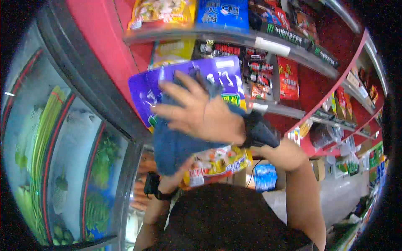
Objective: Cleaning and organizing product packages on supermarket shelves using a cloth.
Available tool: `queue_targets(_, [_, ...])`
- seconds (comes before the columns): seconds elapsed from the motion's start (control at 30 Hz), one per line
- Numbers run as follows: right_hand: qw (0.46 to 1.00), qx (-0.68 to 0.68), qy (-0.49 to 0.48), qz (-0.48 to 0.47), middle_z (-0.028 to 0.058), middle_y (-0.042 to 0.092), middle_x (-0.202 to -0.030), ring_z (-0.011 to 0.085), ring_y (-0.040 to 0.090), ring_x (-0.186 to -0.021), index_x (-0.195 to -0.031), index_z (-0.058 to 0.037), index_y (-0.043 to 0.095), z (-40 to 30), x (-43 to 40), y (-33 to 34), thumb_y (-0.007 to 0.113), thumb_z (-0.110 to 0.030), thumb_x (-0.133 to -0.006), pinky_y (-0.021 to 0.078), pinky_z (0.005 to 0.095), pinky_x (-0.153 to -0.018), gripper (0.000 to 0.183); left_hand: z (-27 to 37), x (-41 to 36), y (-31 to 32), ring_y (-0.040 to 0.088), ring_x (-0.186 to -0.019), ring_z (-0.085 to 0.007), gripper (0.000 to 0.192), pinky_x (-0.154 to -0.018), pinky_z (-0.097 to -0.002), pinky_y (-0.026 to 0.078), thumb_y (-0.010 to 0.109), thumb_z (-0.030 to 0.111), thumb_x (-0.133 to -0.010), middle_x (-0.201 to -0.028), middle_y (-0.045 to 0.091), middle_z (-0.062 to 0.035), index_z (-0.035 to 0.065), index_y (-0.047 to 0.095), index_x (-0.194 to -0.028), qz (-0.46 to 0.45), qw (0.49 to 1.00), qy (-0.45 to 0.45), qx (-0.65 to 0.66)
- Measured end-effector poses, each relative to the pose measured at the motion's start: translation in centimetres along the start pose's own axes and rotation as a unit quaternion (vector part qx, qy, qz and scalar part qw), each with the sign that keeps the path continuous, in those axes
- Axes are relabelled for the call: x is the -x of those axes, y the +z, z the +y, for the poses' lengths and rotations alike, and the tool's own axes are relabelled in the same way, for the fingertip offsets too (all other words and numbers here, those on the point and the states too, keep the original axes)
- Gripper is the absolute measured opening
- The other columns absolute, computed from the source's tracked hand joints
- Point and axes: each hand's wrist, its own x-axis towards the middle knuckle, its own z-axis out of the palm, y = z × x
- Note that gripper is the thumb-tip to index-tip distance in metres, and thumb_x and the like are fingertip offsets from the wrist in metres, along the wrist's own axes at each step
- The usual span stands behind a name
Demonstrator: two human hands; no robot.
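Observation:
My right hand (201,113), blurred, has its fingers spread over a dark blue cloth (171,150), which lies over a purple food packet (193,67). A black device (260,128) is strapped to my right wrist. Below the cloth, my left hand (177,180) is mostly hidden, so its grip does not show; a black device (152,185) sits on that wrist. Beside it, a yellow and red food packet (216,163) shows from under the cloth, tilted and close to my dark top (220,216).
Red shelves (317,94) with metal price rails (220,35) bear several packets, including a blue packet (223,15) and a red packet (288,78). On the left, a refrigerated case (108,91) holds green vegetables (50,122). A carton (281,177) with blue packs stands low behind my right arm.

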Motion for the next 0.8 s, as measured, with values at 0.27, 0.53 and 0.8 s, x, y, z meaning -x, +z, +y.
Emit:
queue_targets(0.27, [0.979, 0.077, 0.172, 0.077, 0.0205, 0.040, -0.121, 0.0396, 0.038, -0.111, -0.113, -0.0124, 0.051, 4.9, 3.5, -0.3, 0.056, -0.008, -0.073, 0.0340, 0.0433, -0.094, 0.041, 3.6, -1.4, -0.5, 0.058, -0.087, -0.0150, 0.042, -0.075, -0.0274, 0.047, 0.061, -0.005, -0.072, -0.100, 0.057, -0.0064, -0.0003, 0.044, -0.111, 0.042, 0.952, -0.065, 0.298])
queue_targets(0.53, [0.990, -0.045, 0.093, -0.097, 0.0105, 0.044, -0.122, 0.0321, 0.041, -0.110, -0.097, -0.0145, 0.061, -3.9, 13.6, 0.1, 0.057, -0.017, -0.065, 0.0346, 0.0432, -0.089, 0.032, 0.1, -3.0, -0.5, 0.058, -0.086, -0.0158, 0.043, -0.073, -0.0281, 0.049, 0.061, -0.005, -0.072, -0.101, 0.056, -0.0075, 0.0011, 0.045, -0.111, 0.057, 0.928, -0.066, 0.363])
queue_targets(0.8, [0.852, -0.226, 0.451, 0.143, 0.0133, 0.057, -0.097, 0.0267, 0.054, -0.093, -0.093, -0.0041, 0.060, -1.6, 20.3, -0.8, 0.051, -0.010, -0.074, 0.0422, 0.0376, -0.083, 0.022, -3.9, -2.8, -2.3, 0.059, -0.082, -0.0207, 0.036, -0.073, -0.0349, 0.051, 0.057, 0.005, -0.072, -0.095, 0.057, -0.0087, 0.0035, 0.045, -0.107, -0.016, 0.873, -0.140, 0.467])
